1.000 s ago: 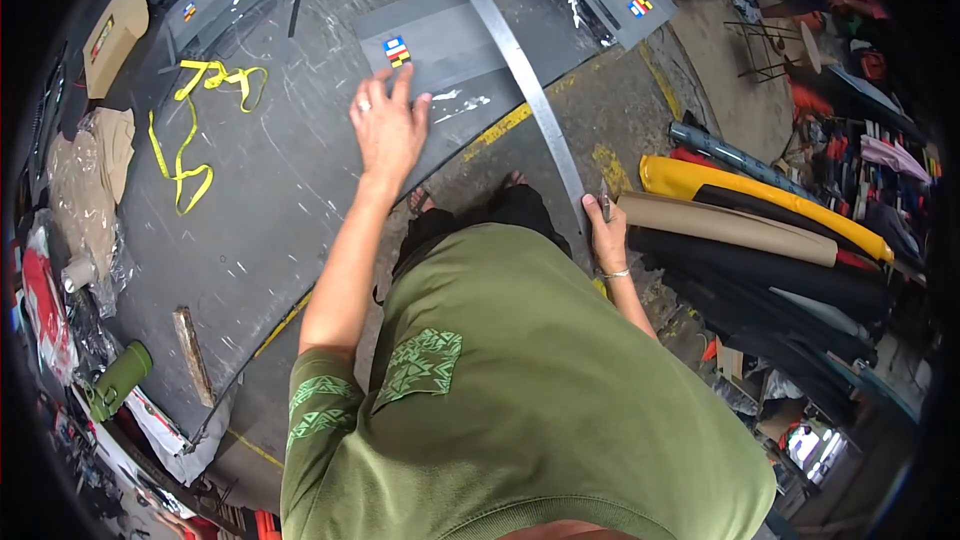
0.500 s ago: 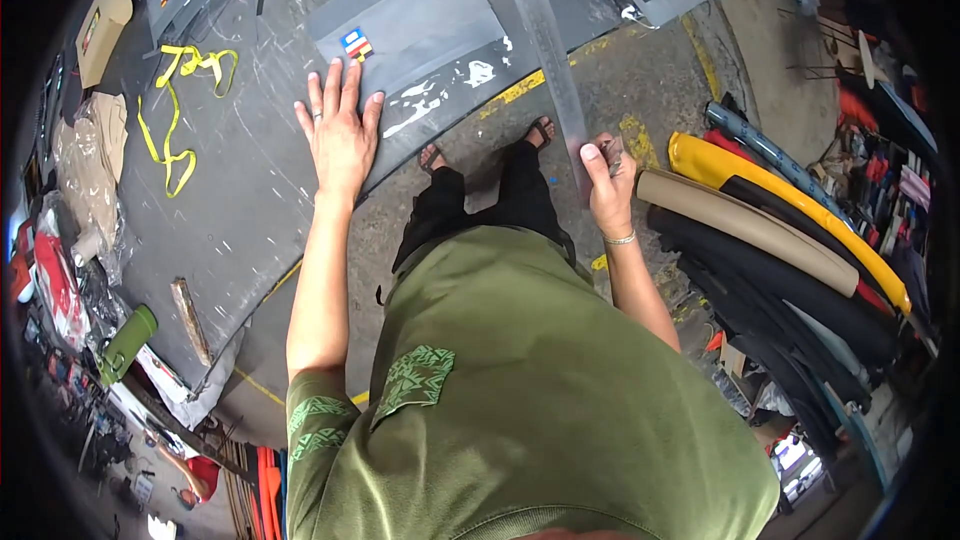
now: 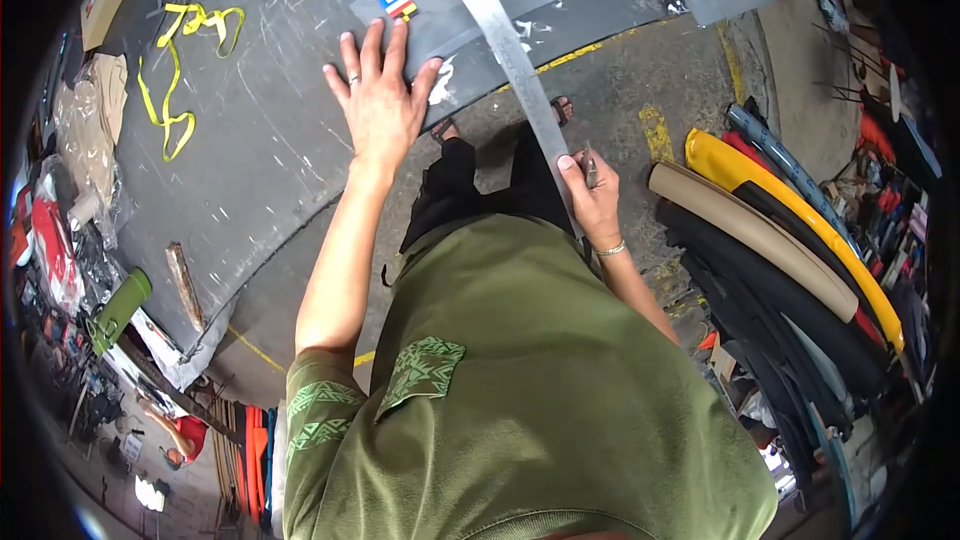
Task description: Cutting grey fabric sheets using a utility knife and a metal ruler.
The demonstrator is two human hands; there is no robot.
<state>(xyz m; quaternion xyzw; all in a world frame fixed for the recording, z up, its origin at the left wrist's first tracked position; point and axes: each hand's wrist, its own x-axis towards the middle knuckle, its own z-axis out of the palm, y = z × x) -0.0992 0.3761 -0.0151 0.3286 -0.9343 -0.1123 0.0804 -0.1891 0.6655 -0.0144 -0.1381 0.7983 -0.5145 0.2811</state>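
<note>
Two hands are at work. The right hand [image 3: 595, 195] is closed around the near end of a long metal ruler [image 3: 495, 30], thumb on its upper face, with a small dark tool [image 3: 590, 172] also held among the fingers. The left hand [image 3: 382, 110] has its fingers spread apart, holding nothing, at the edge of a grey sheet [image 3: 440, 22] and just short of its colored patch [image 3: 397, 3].

The ruler slants away across the sheet and beyond the desk [image 3: 250, 155] edge, its near end out over the floor. It looks light, stiff along its edge but springy across its flat, and smooth enough to slide; the near end, or both long edges, would give a sure hold. The sheet lies on the desk and seems thin, bendable and rather slick, best steadied with a flat palm clear of the patch.

Farther out are a yellow ribbon [image 3: 177, 70] and a stick [image 3: 183, 285] on the desk, and a yellow roll [image 3: 800, 220] on the right.

The ruler's far end and the sheet's far side are cut off by the upper edge. The tool's kind is hard to make out, the right fingers' undersides are hidden, and whether the left fingertips press or hover I cannot tell.
</note>
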